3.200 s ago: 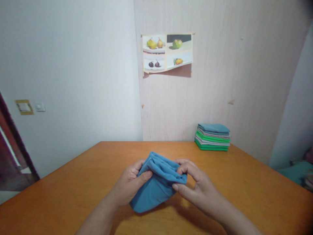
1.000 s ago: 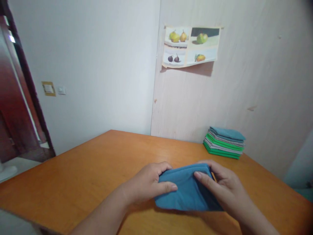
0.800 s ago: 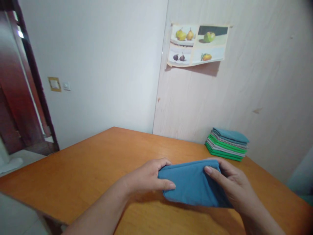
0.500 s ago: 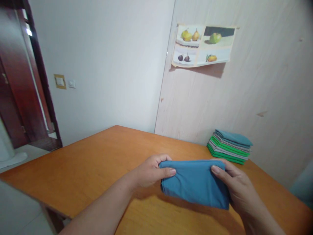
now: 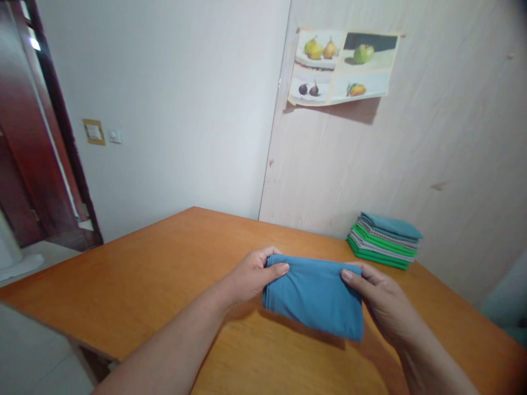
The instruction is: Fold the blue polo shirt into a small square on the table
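Between my two hands hangs a folded blue cloth (image 5: pixel 315 296), held just above the wooden table (image 5: pixel 164 263). My left hand (image 5: pixel 257 274) pinches its upper left corner, thumb on the near face and fingers behind. On the upper right corner my right hand (image 5: pixel 373 291) has the same kind of grip, its thumb lying across the front. The cloth's lower edge droops free, casting a shadow on the tabletop. Beyond my right hand, against the wall, sits a stack of folded cloths (image 5: pixel 385 241) in green, grey, checked and blue, with blue on top.
A sheet of fruit pictures (image 5: pixel 343 68) is taped to the panelled wall. Light switches (image 5: pixel 94 131) are on the white wall at left, beside a dark red door (image 5: pixel 37 137). The table's left edge drops to a tiled floor (image 5: pixel 37 345).
Both hands have moved the blue cloth slightly up and to the left, and its right end has come in a little. The view has shifted slightly. The stack has not changed.
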A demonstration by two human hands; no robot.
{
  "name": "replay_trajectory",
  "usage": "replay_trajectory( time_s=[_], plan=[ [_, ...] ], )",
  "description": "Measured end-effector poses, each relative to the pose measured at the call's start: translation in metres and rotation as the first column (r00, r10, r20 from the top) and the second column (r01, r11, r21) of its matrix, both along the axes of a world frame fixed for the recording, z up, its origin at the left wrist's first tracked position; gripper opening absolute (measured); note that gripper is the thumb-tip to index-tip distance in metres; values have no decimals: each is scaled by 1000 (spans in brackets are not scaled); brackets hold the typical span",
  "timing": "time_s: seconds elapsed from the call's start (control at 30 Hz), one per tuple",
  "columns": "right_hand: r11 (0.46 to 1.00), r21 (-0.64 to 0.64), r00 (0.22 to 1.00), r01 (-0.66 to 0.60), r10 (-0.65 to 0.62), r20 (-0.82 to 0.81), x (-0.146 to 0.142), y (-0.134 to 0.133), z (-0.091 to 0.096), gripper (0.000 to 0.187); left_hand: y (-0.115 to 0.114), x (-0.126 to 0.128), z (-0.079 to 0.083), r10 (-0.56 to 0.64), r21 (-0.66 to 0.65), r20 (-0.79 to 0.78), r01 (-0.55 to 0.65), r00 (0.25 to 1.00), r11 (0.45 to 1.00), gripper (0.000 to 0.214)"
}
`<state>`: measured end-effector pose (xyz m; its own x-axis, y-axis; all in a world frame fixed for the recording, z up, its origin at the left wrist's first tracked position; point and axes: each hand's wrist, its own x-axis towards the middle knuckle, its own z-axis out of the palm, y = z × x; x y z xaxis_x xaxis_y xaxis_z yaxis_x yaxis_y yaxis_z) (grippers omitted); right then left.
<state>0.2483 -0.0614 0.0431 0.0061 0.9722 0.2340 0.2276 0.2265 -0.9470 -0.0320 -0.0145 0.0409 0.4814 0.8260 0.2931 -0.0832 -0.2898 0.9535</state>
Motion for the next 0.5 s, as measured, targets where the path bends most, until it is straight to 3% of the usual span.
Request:
replay_trajectory(
  time_s=[0.3,0.4,0.5],
  plan=[
    [1000,19,989,21,-23,148,-6,3,1,40,2,-9,2,87,215,-194,-44,977,976,27],
    [995,76,980,61,-74,184,-8,11,-8,40,7,-8,0,254,378,-268,-141,929,915,19],
    [948,301,949,104,-185,255,-6,23,-23,35,14,-7,-4,423,528,-314,-214,850,822,19]
  ],
)
